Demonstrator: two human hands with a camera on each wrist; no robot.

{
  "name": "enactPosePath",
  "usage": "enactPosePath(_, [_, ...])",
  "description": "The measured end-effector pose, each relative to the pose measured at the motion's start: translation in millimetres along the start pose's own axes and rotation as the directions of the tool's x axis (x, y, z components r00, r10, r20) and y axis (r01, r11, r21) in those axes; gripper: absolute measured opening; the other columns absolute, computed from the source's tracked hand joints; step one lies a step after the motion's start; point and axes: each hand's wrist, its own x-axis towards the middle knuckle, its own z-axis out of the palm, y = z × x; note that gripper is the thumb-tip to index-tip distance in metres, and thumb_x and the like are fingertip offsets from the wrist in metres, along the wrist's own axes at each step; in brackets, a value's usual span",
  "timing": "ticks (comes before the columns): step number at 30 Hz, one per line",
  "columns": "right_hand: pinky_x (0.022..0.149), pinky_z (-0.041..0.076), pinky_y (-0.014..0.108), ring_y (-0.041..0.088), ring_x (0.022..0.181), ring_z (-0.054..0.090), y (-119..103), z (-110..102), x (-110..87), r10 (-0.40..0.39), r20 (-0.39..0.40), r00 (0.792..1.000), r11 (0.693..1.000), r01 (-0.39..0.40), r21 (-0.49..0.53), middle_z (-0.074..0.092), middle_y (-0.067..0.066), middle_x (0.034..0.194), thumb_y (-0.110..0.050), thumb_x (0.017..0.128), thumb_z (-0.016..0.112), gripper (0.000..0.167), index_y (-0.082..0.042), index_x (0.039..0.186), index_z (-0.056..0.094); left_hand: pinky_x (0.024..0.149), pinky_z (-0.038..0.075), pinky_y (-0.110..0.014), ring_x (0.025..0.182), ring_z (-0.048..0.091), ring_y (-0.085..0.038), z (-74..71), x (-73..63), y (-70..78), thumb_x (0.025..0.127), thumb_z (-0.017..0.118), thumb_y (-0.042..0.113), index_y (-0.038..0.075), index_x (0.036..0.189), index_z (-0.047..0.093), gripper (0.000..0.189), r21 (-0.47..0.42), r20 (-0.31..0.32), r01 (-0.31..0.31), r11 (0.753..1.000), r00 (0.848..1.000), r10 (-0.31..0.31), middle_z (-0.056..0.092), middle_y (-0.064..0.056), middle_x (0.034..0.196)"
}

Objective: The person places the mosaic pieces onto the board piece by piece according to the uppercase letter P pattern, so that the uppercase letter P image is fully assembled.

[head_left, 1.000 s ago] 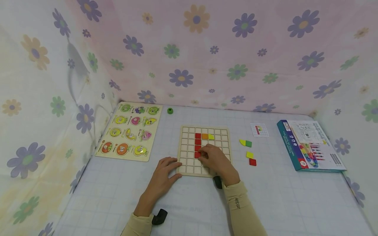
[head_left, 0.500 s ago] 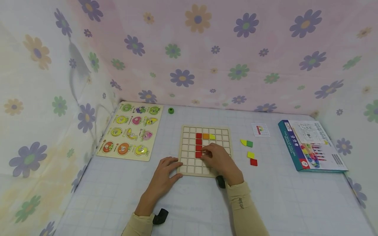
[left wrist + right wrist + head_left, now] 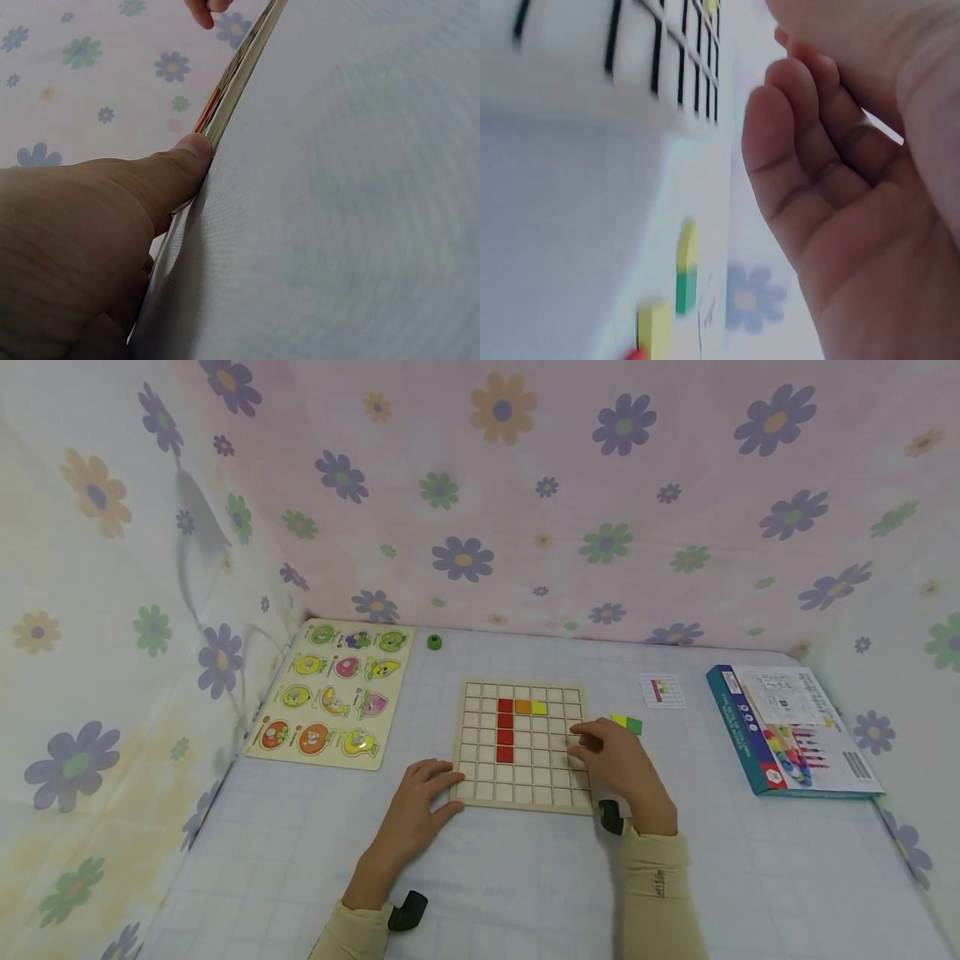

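A wooden grid board (image 3: pixel 543 774) lies before me in the head view. Its cells hold a column of red square tiles (image 3: pixel 506 737), with an orange tile (image 3: pixel 522 707) and a yellow tile (image 3: pixel 539 707) running right from the top. My left hand (image 3: pixel 412 806) rests at the board's left edge, thumb and fingers touching it. Over the right edge hovers my right hand (image 3: pixel 622 764), fingers loosely bent, nothing visible in them. Beyond it lie a yellow rounded tile (image 3: pixel 618 720) and a green tile (image 3: pixel 634 726). The right wrist view shows another yellow tile (image 3: pixel 655 330) and a bit of red (image 3: pixel 636 355).
A small pattern card (image 3: pixel 662 691) lies behind the loose tiles. Farther right is a boxed set (image 3: pixel 795 731) with a sheet on top. On the left are a fruit puzzle board (image 3: pixel 330 693) and a green bead (image 3: pixel 434 642). Flowered cloth walls (image 3: pixel 525 527) surround the table.
My right hand has moved right, from beside the red column to the board's right edge, uncovering cells and now hiding the loose yellow and red squares. The left hand has stayed put.
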Motion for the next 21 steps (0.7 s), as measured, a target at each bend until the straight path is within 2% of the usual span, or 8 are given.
enactPosePath(3, [0.082, 0.054, 0.037, 0.021, 0.092, 0.063, 10, -10, -4.8, 0.038, 0.001, 0.999, 0.999, -0.038, 0.004, 0.068, 0.005, 0.098, -0.018, 0.092, 0.077, 0.034, -0.007, 0.124, 0.072, 0.116, 0.045, -0.045, 0.140, 0.045, -0.023, -0.3, -0.3, 1.3, 0.086, 0.083, 0.026, 0.021, 0.126, 0.072, 0.042, -0.006, -0.001, 0.006, 1.000, 1.000, -0.006, 0.061, 0.001, 0.138])
enactPosePath(7, [0.077, 0.052, 0.032, 0.020, 0.091, 0.062, 27, -24, -12.0, 0.082, -0.003, 0.997, 0.997, -0.082, 0.002, 0.069, 0.006, 0.099, -0.020, 0.092, 0.077, 0.036, -0.007, 0.125, 0.072, 0.115, 0.045, -0.045, 0.139, 0.045, -0.023, -0.3, -0.6, 1.7, 0.085, 0.083, 0.025, 0.021, 0.126, 0.073, 0.042, -0.007, -0.005, 0.005, 1.000, 1.000, -0.005, 0.061, 0.001, 0.138])
enactPosePath(10, [0.073, 0.051, 0.029, 0.021, 0.090, 0.060, 43, -35, -19.6, 0.144, 0.008, 0.990, 0.989, -0.144, 0.016, 0.067, 0.007, 0.101, -0.024, 0.093, 0.076, 0.039, -0.008, 0.127, 0.071, 0.115, 0.046, -0.045, 0.139, 0.045, -0.023, -0.2, -0.2, 1.2, 0.085, 0.084, 0.025, 0.021, 0.125, 0.073, 0.042, -0.006, -0.005, 0.004, 1.000, 1.000, -0.004, 0.061, 0.001, 0.138])
enactPosePath(12, [0.075, 0.051, 0.028, 0.023, 0.094, 0.058, 54, -42, -25.5, 0.210, 0.027, 0.977, 0.977, -0.210, 0.024, 0.065, 0.008, 0.104, -0.030, 0.093, 0.076, 0.043, -0.010, 0.130, 0.069, 0.115, 0.046, -0.045, 0.139, 0.045, -0.023, 0.1, 0.3, 0.5, 0.085, 0.083, 0.026, 0.021, 0.126, 0.073, 0.042, 0.000, -0.001, 0.005, 1.000, 1.000, -0.005, 0.061, 0.001, 0.138])
enactPosePath(16, [0.082, 0.050, 0.030, 0.028, 0.106, 0.053, 71, -53, -38.9, 0.344, 0.083, 0.935, 0.936, -0.348, 0.043, 0.062, 0.010, 0.115, -0.040, 0.095, 0.073, 0.050, -0.016, 0.138, 0.064, 0.115, 0.046, -0.045, 0.140, 0.045, -0.023, 0.7, 0.2, -0.4, 0.086, 0.083, 0.027, 0.022, 0.126, 0.072, 0.042, 0.011, 0.004, 0.011, 1.000, 1.000, -0.011, 0.061, 0.002, 0.138])
enactPosePath(18, [0.083, 0.049, 0.032, 0.030, 0.110, 0.052, 78, -58, -44.9, 0.379, 0.103, 0.920, 0.922, -0.385, 0.040, 0.061, 0.011, 0.119, -0.042, 0.095, 0.072, 0.053, -0.017, 0.140, 0.062, 0.116, 0.045, -0.045, 0.140, 0.045, -0.022, 0.5, -0.3, -0.1, 0.086, 0.083, 0.027, 0.022, 0.126, 0.072, 0.042, 0.010, 0.006, 0.018, 1.000, 1.000, -0.018, 0.061, 0.002, 0.138])
enactPosePath(21, [0.082, 0.048, 0.033, 0.032, 0.109, 0.051, 85, -62, -51.0, 0.394, 0.122, 0.911, 0.916, -0.400, 0.032, 0.062, 0.013, 0.118, -0.043, 0.094, 0.073, 0.055, -0.015, 0.140, 0.062, 0.115, 0.045, -0.046, 0.140, 0.045, -0.023, -0.4, -1.4, 1.2, 0.086, 0.083, 0.027, 0.021, 0.126, 0.073, 0.042, 0.004, -0.001, 0.012, 1.000, 1.000, -0.012, 0.061, 0.001, 0.138])
